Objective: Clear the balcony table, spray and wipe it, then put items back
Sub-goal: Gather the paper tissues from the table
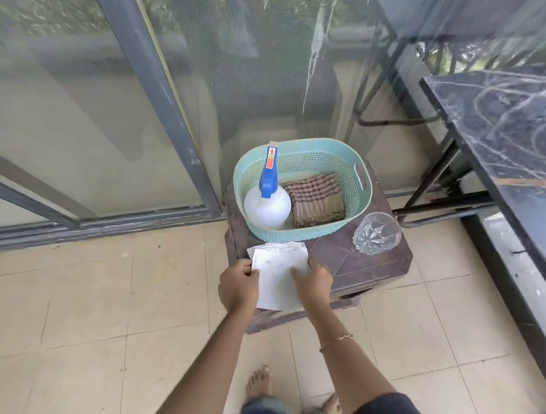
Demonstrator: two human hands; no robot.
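- While both hands hold it, the white mat lies at the brown stool's front-left corner, long axis running front to back
- Left hand pinches its left edge
- Right hand rests spread fingers on its right side, equally near

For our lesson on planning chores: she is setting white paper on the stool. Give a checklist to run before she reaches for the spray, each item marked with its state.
1. Paper lies on the stool: not ok, near edge overhangs.
2. Left hand free: not ok, pinches paper.
3. Right hand free: not ok, rests on paper.
4. Spray bottle reachable in basket: ok.
5. Cloth in basket: ok.
6. Glass upright on stool: ok.
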